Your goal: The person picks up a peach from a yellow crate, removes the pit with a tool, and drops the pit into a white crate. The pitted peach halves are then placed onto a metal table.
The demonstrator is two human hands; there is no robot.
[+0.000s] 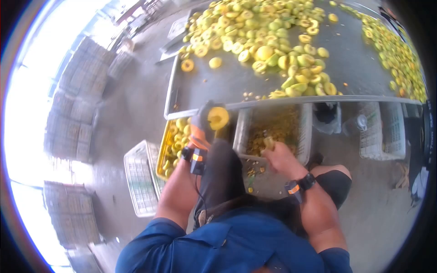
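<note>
My left hand (203, 127), in a dark and orange glove, holds a halved yellow fruit (218, 118) with its cut face up, just below the metal table's edge. My bare right hand (279, 157) is closed round the pale handle of a small tool (269, 143). That hand is over the near rim of a crate (306, 132) with brown and yellow scraps inside. The tool's far end is hard to make out against the scraps. Under my left forearm, a yellow crate (161, 154) holds several fruit halves.
Many fruit halves (264, 52) lie heaped on the metal table (207, 84), with another heap (396, 59) at its right. A white crate (136, 182) stands at the left, another (382, 132) below the table at the right. Stacked crates (75, 123) line the far left.
</note>
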